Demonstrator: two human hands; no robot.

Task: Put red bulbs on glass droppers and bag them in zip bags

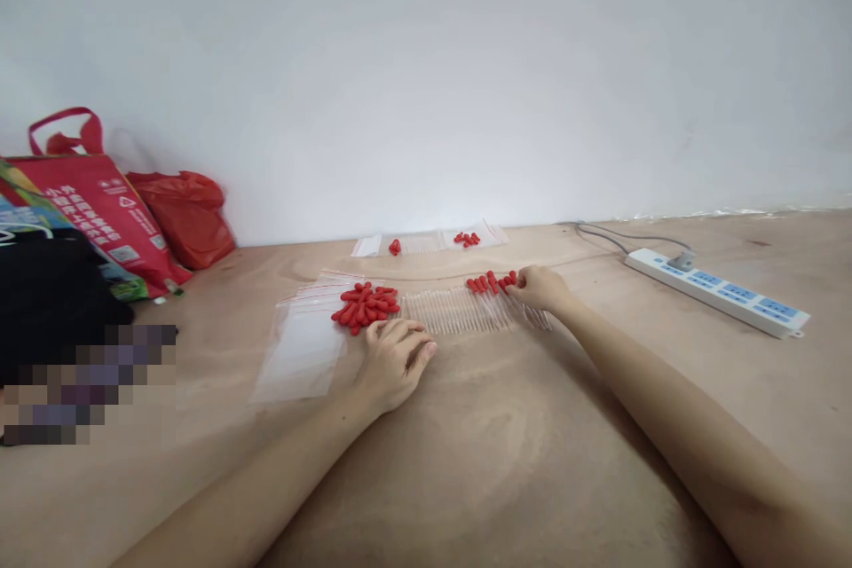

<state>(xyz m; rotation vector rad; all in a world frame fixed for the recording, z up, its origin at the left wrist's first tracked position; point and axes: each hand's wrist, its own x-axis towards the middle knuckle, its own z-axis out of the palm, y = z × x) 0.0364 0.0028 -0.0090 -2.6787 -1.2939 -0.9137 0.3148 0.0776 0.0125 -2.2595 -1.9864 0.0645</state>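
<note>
A row of thin clear tubes point(449, 312) lies side by side on the wooden table. Several at its right end carry red rubber bulbs point(491, 282), like droppers. My right hand point(540, 287) pinches a red rubber bulb point(512, 278) at the far end of that row. Beside the row's left end, my left hand point(398, 362) rests with fingers loosely bent and thumb apart, holding nothing that I can see. Just beyond its fingertips sits a pile of loose red rubber bulbs point(365, 305), partly on clear zip bags point(299, 351).
Near the wall lies a second row of clear tubes point(422, 244), with small groups of red bulbs point(467, 239). A white power strip point(719, 291) with a plugged-in cord is at the right. On the left stand a red shopping bag point(99, 213) and a red plastic bag point(190, 217).
</note>
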